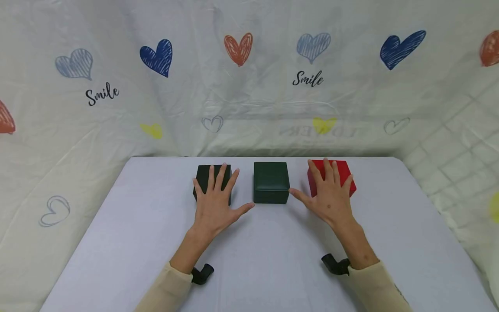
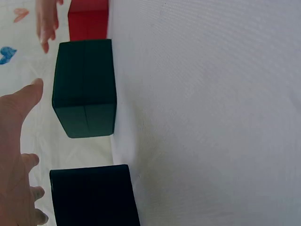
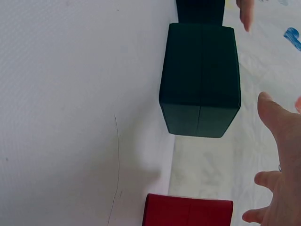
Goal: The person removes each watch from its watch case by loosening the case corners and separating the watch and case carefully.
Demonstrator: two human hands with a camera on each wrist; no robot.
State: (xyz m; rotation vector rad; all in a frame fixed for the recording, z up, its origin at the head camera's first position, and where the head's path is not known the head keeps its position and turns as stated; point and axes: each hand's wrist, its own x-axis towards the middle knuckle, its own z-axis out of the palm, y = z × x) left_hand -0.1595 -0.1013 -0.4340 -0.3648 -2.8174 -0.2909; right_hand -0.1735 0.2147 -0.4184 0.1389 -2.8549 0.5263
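- On the pale table (image 1: 273,260), three small boxes sit in a row near the far edge, well short of the heart-printed backdrop (image 1: 249,86).
- Left hand (image 1: 213,203) is spread wide, fingers straight, stretched over the black box (image 1: 203,173) on the left; whether they press on its lid, I cannot tell.
- Right hand (image 1: 329,195) mirrors it, fingers fanned and straight over the red box (image 1: 343,171) on the right.
- Dark green box (image 1: 270,182) stands between the two, lid closed, nobody on it; both thumbs point in towards it, the right thumb tip just beside its corner.
- Wrist views confirm it: green box (image 2: 84,87) upright, apart from its neighbours, red box (image 3: 188,212) close below.
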